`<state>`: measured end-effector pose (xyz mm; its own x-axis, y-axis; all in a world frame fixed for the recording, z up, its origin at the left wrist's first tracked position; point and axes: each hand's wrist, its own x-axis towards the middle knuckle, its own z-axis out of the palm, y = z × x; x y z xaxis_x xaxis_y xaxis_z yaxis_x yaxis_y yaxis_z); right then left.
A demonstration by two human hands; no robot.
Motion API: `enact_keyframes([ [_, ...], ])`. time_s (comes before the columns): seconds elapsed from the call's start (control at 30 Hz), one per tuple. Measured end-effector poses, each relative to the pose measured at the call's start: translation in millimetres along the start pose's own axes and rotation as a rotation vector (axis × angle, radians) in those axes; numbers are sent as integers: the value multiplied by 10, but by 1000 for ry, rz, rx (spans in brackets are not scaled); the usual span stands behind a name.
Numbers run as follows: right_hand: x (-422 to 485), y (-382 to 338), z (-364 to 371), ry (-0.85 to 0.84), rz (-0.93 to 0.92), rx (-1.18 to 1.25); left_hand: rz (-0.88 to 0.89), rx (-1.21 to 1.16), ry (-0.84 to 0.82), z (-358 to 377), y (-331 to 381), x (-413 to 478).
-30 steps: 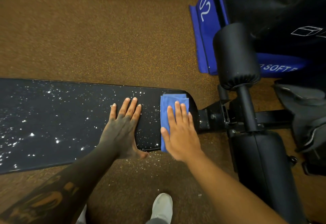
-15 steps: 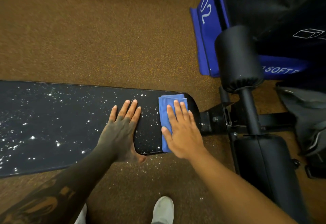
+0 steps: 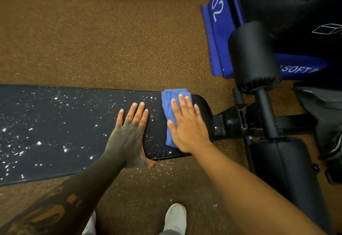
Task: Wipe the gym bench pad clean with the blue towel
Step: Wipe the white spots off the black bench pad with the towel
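- Right now towel point(image 3: 169, 122): blue, folded, lying flat on the right end of the pad point(image 3: 70, 133), near its rounded tip.
- Towel runs across the pad's width, far edge at the pad's far rim, near edge short of the near rim.
- Right hand point(image 3: 187, 129) lies palm down on the towel, fingers straight and together, pointing away from the person; grip is flat and open, pressing on the cloth, not pinching it.
- Towel's left strip and far corner show past the hand.
- Left hand point(image 3: 129, 134) is flat on the bare pad just left of the towel, not touching it; fingers spread a little, thumb hanging over the near edge; grip open, holding nothing.
- Pad: black, long, running left to right across the view, dotted with white specks point(image 3: 38, 143) over most of it.
- Strip of pad right of the towel looks free of specks.
- More specks on the floor point(image 3: 166, 168) just below the near edge.
- Floor is brown, flecked rubber.
- Black frame point(image 3: 231, 123) joins the pad's right end, with a black roller point(image 3: 253, 55) on a post beyond it.
- Blue mat point(image 3: 218, 31) marked 02 lies behind the roller.
- White shoe point(image 3: 175, 216) at the bottom edge, between the arms.
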<state>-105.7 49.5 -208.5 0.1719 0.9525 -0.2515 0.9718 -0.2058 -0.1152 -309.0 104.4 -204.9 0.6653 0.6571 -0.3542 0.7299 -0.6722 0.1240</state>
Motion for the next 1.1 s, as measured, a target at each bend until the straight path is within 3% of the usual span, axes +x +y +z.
enact_keyframes([
  [0.13,390,-115,-35,43,189,44,-13,-3,3,11,2,-8],
  [0.4,-373,-134,77,-2,-30,2,-4,40,-15,-31,-62,-35],
  [0.67,113,-193,72,29,60,16,-8,21,-6,-24,-112,-92],
  [0.9,-639,-345,267,40,44,52,-21,10,10,20,-191,-131],
  [1.1,13,-241,131,82,179,81,-9,32,7,33,-244,-161],
])
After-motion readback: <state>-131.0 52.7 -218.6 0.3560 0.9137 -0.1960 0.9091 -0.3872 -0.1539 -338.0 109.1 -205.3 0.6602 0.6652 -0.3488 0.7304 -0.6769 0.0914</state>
